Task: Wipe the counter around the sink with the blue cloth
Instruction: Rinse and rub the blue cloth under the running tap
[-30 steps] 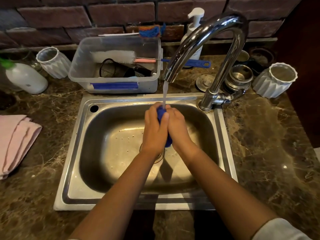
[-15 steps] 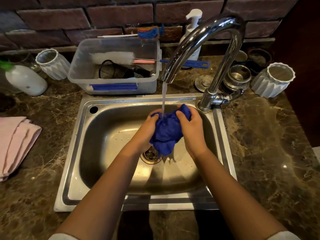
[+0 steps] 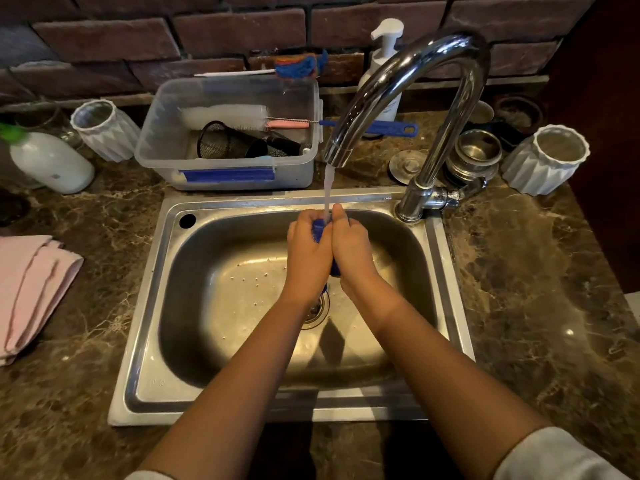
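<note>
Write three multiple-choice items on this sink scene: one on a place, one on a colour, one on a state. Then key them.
1. Where does the folded pink towel lie?
A. on the counter left of the sink
B. in the basin
C. in the plastic tub

2. What colour is the cloth squeezed between the hands?
A. green
B. blue
C. white

3. The tap is:
A. shut off
B. running
C. taken apart

Key: 1 A, it lies on the marble left of the sink. 2 B, blue shows between the left hand and right hand. 3 B, a stream falls onto the cloth.
</note>
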Demonstrator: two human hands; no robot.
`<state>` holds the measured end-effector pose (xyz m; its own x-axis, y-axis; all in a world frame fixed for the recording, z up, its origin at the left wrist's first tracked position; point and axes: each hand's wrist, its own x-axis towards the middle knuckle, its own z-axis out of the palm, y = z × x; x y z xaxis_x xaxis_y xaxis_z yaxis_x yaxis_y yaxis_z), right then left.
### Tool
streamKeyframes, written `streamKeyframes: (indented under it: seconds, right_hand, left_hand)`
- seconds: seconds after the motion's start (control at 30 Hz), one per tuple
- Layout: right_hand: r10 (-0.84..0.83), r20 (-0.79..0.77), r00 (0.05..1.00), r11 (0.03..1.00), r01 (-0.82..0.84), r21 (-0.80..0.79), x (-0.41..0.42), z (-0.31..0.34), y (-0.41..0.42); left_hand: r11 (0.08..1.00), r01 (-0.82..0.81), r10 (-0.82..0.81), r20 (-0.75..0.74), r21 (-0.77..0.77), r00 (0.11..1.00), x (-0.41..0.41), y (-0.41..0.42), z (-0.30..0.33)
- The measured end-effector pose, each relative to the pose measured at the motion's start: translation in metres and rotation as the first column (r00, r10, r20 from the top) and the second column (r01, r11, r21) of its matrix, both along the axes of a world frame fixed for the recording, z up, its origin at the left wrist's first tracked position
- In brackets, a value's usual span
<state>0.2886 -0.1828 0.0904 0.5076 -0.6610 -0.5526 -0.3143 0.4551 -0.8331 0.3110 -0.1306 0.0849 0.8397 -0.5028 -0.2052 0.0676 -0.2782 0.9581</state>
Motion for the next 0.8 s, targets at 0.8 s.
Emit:
streamKeyframes:
  seconds: [0.8]
  right_hand:
    - [-0.211,0.274,0.938,0.871,0.054,0.488,-0.021,0.011,0.001]
  left_hand:
    - [0.978,-0.096,0.055,-0.218,-0.183,0.974,0.003,0.012,-0.004]
